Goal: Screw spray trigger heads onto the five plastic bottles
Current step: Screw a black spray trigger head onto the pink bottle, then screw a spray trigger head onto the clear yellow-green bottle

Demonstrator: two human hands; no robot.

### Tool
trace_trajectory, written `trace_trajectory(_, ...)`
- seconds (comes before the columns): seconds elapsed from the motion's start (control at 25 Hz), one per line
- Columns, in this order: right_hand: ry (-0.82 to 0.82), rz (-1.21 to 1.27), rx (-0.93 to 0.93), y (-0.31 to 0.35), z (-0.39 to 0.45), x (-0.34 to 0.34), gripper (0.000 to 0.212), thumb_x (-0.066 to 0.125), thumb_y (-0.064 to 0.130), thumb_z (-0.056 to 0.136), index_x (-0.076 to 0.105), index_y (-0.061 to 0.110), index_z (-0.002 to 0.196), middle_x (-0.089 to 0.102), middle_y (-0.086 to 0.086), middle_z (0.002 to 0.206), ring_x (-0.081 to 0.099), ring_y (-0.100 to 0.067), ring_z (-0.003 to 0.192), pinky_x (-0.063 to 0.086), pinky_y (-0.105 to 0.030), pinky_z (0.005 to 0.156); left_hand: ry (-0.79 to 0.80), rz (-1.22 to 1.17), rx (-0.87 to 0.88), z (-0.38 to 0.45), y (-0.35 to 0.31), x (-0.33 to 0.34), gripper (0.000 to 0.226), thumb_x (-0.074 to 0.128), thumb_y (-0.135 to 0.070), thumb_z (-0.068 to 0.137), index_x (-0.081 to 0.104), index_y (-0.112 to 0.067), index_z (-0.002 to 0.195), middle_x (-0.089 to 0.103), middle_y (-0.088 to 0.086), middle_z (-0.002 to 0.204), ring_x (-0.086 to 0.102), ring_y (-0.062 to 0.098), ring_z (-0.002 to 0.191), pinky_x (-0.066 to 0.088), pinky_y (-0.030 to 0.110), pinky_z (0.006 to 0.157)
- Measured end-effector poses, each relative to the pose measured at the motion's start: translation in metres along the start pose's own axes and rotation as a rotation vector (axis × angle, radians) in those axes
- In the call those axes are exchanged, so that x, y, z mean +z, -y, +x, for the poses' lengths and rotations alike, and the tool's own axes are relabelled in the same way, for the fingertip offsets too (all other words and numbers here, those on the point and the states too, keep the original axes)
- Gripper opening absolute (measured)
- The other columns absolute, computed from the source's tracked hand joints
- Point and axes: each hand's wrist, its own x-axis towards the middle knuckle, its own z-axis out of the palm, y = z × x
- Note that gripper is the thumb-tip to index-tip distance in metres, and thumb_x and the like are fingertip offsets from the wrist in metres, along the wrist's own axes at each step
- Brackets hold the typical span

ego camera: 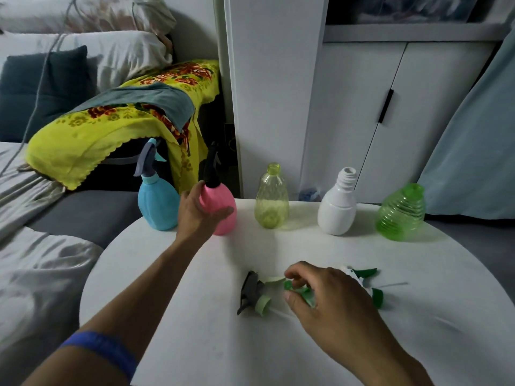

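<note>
Five bottles line the bench's [195, 316] far edge. Left of the uncapped yellow bottle [271, 199], left hand [195, 215] fingers wrap the capped pink bottle [223, 207]. Right hand [326, 296] fingers pinch a green trigger head [302, 292].

Bottles: blue [158, 203], pink [221, 210], yellow-green [271, 200], white [337, 207], ribbed green [401, 213]. Blanket [111, 126] yellow, red flowers. Table [195, 330] white.

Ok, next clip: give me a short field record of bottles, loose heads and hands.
bottles capped: blue bottle, pink bottle
bottles open: yellow bottle, white bottle, green bottle
loose heads: grey trigger head, two green trigger heads
left hand: on pink bottle
right hand: pinching a green trigger head
surface: white table
</note>
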Motion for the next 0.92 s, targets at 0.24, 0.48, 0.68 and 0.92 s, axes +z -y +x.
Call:
trace_trajectory(0.24, 0.108, -0.201, -0.117, 0.014, 0.01, 0.044, 0.034, 0.047, 0.041, 0.093, 0.047, 0.032, 0.125, 0.06, 0.008, 0.123, 0.052, -0.024, 0.112, 0.038, -0.042, 0.093, -0.005, -0.009, 0.022, 0.01, 0.009, 0.007, 0.091, 0.089, -0.03, 0.066, 0.04, -0.023, 0.142, 0.042, 0.008, 0.138, 0.044, 0.029, 0.123, 0.051, 0.055, 0.095)
trace_trajectory(0.48, 0.152, -0.417, -0.13, 0.015, 0.013, 0.081, 0.038, 0.05, 0.027, 0.094, 0.045, 0.019, 0.13, 0.057, -0.006, 0.124, 0.049, -0.031, 0.112, 0.032, -0.048, 0.094, -0.026, 0.002, 0.018, 0.009, 0.001, 0.008, 0.094, 0.09, -0.029, 0.065, 0.039, -0.018, 0.143, 0.043, 0.009, 0.139, 0.044, 0.029, 0.125, 0.05, 0.054, 0.097)
trace_trajectory(0.68, 0.122, -0.4, -0.111, 0.014, 0.014, 0.082, 0.04, 0.055, 0.023, 0.087, 0.045, 0.023, 0.126, 0.067, -0.008, 0.113, 0.05, -0.031, 0.111, 0.033, -0.045, 0.091, -0.155, 0.003, 0.067, -0.014, -0.013, -0.001, 0.093, 0.087, -0.033, 0.07, 0.035, -0.015, 0.145, 0.036, 0.011, 0.145, 0.04, 0.03, 0.13, 0.045, 0.05, 0.104)
trace_trajectory(0.92, -0.162, 0.722, 0.177, -0.009, 0.02, 0.003, 0.031, 0.084, 0.029, 0.071, 0.063, 0.031, 0.093, 0.078, 0.004, 0.083, 0.07, -0.007, 0.072, 0.052, -0.028, 0.065, -0.409, -0.183, 0.455, -0.044, -0.083, 0.006, 0.037, 0.067, -0.019, 0.082, 0.05, -0.012, 0.114, 0.05, 0.003, 0.104, 0.053, 0.022, 0.094, 0.053, 0.041, 0.076)
